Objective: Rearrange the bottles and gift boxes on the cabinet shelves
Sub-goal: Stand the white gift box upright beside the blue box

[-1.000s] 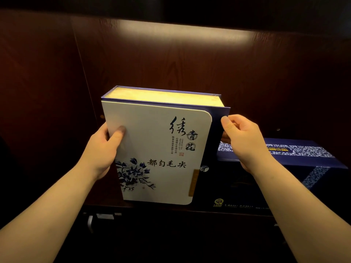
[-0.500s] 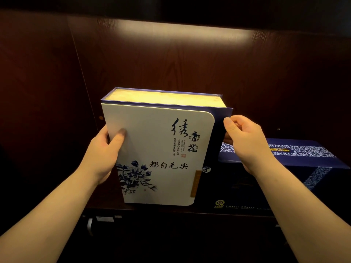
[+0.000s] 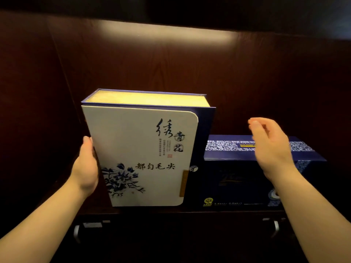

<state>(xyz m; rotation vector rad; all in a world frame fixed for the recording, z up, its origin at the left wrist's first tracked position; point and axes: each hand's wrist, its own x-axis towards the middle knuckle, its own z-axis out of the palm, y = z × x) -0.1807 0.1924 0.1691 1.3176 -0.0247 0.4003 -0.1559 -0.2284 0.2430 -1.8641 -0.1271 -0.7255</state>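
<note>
A tall white gift box (image 3: 140, 149) with blue flowers, black characters and a navy spine stands upright on the dark wooden shelf (image 3: 190, 212). My left hand (image 3: 86, 168) presses against its left side, thumb at the front edge and fingers hidden behind it. My right hand (image 3: 271, 149) hovers apart from the box, to its right, fingers spread and holding nothing. Below that hand a low navy gift box (image 3: 237, 179) with a blue-and-white patterned band lies flat, touching the white box's right side.
Dark wood panels close the shelf at the back and left (image 3: 34, 111). A light strip glows along the top. Below the shelf edge are two metal handles (image 3: 77, 232) (image 3: 276, 227).
My right hand has let go of the white box's right edge and moved right, opening above the navy box. My left thumb has slid off the front face to the left edge.
</note>
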